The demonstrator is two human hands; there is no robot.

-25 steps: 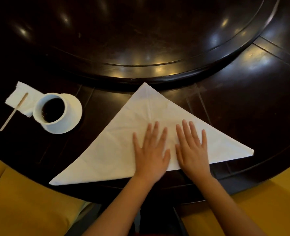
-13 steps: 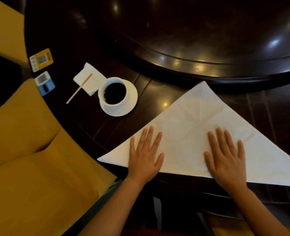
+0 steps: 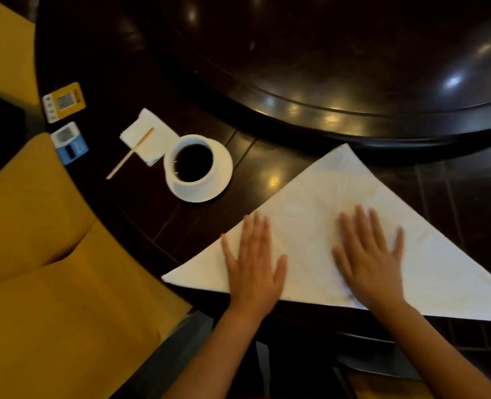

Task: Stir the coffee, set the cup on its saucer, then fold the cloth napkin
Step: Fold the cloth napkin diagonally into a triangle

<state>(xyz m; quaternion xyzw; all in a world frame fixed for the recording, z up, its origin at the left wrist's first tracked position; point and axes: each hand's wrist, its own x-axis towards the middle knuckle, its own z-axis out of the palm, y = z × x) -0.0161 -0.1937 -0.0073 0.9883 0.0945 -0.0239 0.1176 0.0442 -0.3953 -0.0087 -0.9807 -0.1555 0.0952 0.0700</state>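
Head view: napkin [image 3: 319, 197] folded in a triangle on the dark table [image 3: 158, 223], near edge. Left hand [image 3: 254, 267] and right hand [image 3: 368, 259] press flat on it, fingers straight, apart. Cup [image 3: 194, 164] of coffee sits on saucer [image 3: 224, 174], left of napkin; stirrer [image 3: 130, 153] beside it on a tissue [image 3: 158, 139].

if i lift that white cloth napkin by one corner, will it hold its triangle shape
Probably not. The cloth napkin lies creased and flat under both hands, so it looks soft and would likely droop and unfold. It may slide easily on the glossy table.
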